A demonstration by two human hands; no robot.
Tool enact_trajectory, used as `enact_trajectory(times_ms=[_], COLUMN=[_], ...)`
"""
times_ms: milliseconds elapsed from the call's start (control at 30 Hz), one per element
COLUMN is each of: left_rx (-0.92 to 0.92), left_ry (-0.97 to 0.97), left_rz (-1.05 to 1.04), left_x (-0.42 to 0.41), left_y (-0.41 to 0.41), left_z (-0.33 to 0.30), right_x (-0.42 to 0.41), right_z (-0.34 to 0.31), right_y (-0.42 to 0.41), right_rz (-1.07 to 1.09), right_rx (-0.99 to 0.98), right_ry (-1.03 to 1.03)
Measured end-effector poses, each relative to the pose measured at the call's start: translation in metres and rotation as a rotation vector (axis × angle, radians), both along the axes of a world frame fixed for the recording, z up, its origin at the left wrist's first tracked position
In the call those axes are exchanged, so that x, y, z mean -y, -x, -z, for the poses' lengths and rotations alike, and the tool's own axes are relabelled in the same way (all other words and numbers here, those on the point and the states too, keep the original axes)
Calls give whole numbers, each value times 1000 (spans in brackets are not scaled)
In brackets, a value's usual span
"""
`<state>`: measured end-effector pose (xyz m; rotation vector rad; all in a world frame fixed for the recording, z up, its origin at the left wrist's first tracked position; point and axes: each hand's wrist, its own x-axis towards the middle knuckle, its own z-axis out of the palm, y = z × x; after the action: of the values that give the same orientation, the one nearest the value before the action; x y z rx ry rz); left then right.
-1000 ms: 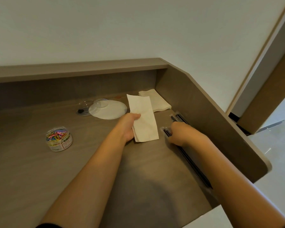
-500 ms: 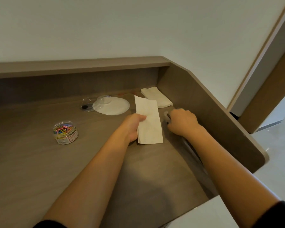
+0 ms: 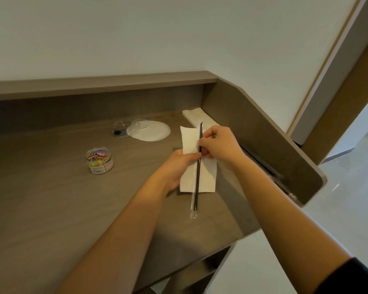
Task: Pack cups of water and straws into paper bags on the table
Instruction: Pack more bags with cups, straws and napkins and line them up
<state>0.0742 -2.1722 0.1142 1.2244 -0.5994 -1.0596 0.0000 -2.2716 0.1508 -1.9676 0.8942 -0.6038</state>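
Observation:
My left hand grips a flat white paper bag by its left edge, just above the desk. My right hand pinches a long black straw in a clear wrapper and holds it lengthwise against the front of the bag. The straw sticks out past the bag's near and far ends. More wrapped straws lie along the desk's right wall. A stack of folded paper bags lies in the far right corner. No cup of water is in view.
A white round lid and clear plastic lids lie at the back of the wooden desk. A clear tub of coloured paper clips stands to the left. Raised walls bound the desk at the back and right.
My right hand lifted one straw from the pile by the right wall and brought it left onto the bag. My left hand kept hold of the bag.

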Motion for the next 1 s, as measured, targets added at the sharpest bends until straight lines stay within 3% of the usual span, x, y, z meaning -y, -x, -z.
enact_trajectory(times_ms=[133, 333, 467, 667, 1000], left_rx=[96, 161, 91, 132, 152], left_ry=[-7, -70, -138, -233, -393], left_rz=[-7, 10, -50, -115, -325], left_x=[-51, -156, -235, -357, -592], left_y=[18, 52, 85, 95, 47], left_z=[0, 12, 29, 29, 49], right_x=[-33, -116, -191, -305, -533], right_z=[3, 10, 20, 22, 37], right_y=[19, 65, 85, 82, 14], right_rz=[-53, -298, -375, -446, -714], right_rx=[-14, 26, 88, 33, 77], right_ry=[130, -395, -429, -587, -298])
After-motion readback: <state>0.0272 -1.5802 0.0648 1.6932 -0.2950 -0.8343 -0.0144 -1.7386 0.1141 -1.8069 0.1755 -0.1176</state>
